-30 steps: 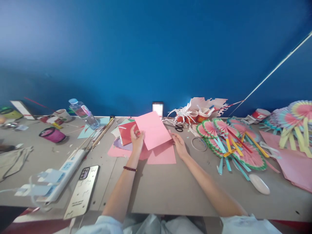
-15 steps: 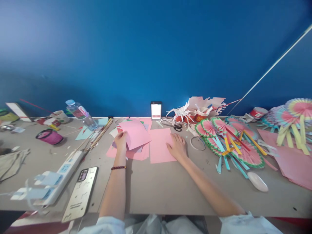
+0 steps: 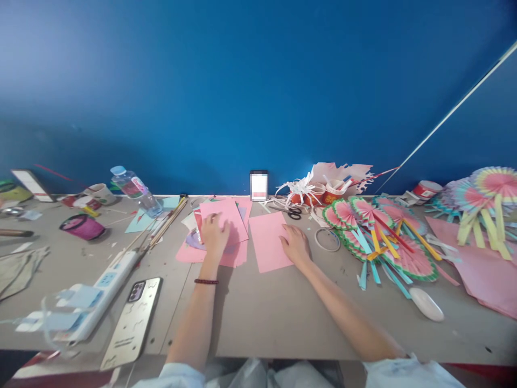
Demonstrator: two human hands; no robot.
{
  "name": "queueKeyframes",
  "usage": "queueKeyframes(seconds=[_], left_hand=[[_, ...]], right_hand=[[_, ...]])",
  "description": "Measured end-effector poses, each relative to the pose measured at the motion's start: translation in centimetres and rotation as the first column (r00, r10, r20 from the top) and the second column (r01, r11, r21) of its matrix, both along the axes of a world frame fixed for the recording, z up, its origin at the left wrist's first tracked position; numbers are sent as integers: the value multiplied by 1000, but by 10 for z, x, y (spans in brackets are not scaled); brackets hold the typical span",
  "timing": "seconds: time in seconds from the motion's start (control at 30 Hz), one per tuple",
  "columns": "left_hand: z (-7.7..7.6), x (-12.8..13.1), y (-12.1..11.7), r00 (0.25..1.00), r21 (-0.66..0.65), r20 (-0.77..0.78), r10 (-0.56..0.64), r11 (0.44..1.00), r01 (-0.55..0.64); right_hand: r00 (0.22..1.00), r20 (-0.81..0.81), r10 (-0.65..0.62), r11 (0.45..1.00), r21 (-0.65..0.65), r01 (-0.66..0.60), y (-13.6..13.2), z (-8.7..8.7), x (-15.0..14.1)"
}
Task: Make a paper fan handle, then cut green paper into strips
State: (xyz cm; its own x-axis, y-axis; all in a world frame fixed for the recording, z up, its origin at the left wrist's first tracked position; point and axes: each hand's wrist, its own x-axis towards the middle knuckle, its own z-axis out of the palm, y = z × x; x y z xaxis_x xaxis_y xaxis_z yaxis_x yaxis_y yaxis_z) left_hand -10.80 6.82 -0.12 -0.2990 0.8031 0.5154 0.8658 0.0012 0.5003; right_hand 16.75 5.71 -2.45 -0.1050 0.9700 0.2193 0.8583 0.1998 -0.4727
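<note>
My left hand [image 3: 215, 233] lies with its fingers spread on a pink paper sheet [image 3: 234, 214], which rests on a pile of pink, lilac and other coloured papers [image 3: 236, 257]. To its right, a separate pink sheet [image 3: 266, 242] is turned at a slight angle on the grey table. My right hand [image 3: 296, 243] touches that sheet's right edge, fingers extended and apart. Nothing is gripped in either hand. Just beyond the right hand are a ring of tape [image 3: 327, 240] and black-handled scissors [image 3: 294, 213].
At right lie folded paper fans [image 3: 388, 231], a white oval object [image 3: 427, 304] and pink paper [image 3: 484, 275]. Paper cups [image 3: 335, 191] stand by the blue wall. To the left are wooden sticks [image 3: 169, 221], a bottle [image 3: 137, 188], a power strip [image 3: 100, 291] and a phone [image 3: 133, 320].
My left hand has let go of the lifted pink sheet's edge and now lies flat on it atop the pile. The sheet under my right hand has turned slightly.
</note>
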Motion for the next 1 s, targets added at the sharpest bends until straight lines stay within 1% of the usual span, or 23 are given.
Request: queueKeyframes(seconds=[0.03, 0.1, 0.17, 0.23, 0.33, 0.4, 0.47, 0.57, 0.63, 0.7, 0.77, 0.87, 0.93, 1.0], left_hand=[[-3, 12, -1, 996, -28, -47, -79, 997, 78], [-9, 36, -4, 970, -111, -142, -195, 977, 180], [-17, 54, -9, 931, -193, -216, -294, 948, 255], [-23, 65, -13, 899, -246, -249, -359, 922, 300], [-27, 69, -15, 875, -299, -257, -410, 895, 331], [-26, 67, -14, 859, -327, -246, -449, 873, 363], [-24, 65, -13, 826, -354, -215, -520, 830, 431], [-23, 63, -13, 766, -364, -160, -622, 759, 540], [-22, 63, -13, 742, -361, -136, -657, 730, 580], [-21, 63, -14, 731, -363, -117, -672, 714, 599], [-21, 62, -14, 731, -365, -106, -675, 710, 602], [-22, 61, -13, 732, -371, -104, -673, 709, 600], [-23, 60, -12, 729, -369, -106, -677, 707, 603], [-25, 59, -11, 723, -366, -107, -683, 703, 610]], right_hand=[[1000, -5, 4, 1000, 4, -4, 0, -1, 0], [1000, -21, 18, 1000, 20, -18, 1, -2, 0], [999, -42, 33, 999, 37, -32, 1, -5, 0], [998, -57, 25, 998, 51, -22, 1, -7, 0], [997, -69, -15, 997, 73, 20, 3, -11, 0], [998, -67, -4, 996, 88, 10, 4, -12, 0], [998, -47, 48, 996, 75, -45, 5, -13, 2], [990, 7, 141, 990, 2, -141, 6, -10, 4], [978, 47, 202, 979, -36, -201, 5, -7, 5], [970, 86, 229, 973, -51, -226, 4, -4, 5], [976, 120, 181, 983, -56, -175, 4, -2, 5], [985, 172, -9, 998, -58, 19, 7, -1, 7], [969, 213, -129, 989, -37, 140, 9, -2, 8], [953, 237, -187, 981, 5, 192, 10, -3, 10]])
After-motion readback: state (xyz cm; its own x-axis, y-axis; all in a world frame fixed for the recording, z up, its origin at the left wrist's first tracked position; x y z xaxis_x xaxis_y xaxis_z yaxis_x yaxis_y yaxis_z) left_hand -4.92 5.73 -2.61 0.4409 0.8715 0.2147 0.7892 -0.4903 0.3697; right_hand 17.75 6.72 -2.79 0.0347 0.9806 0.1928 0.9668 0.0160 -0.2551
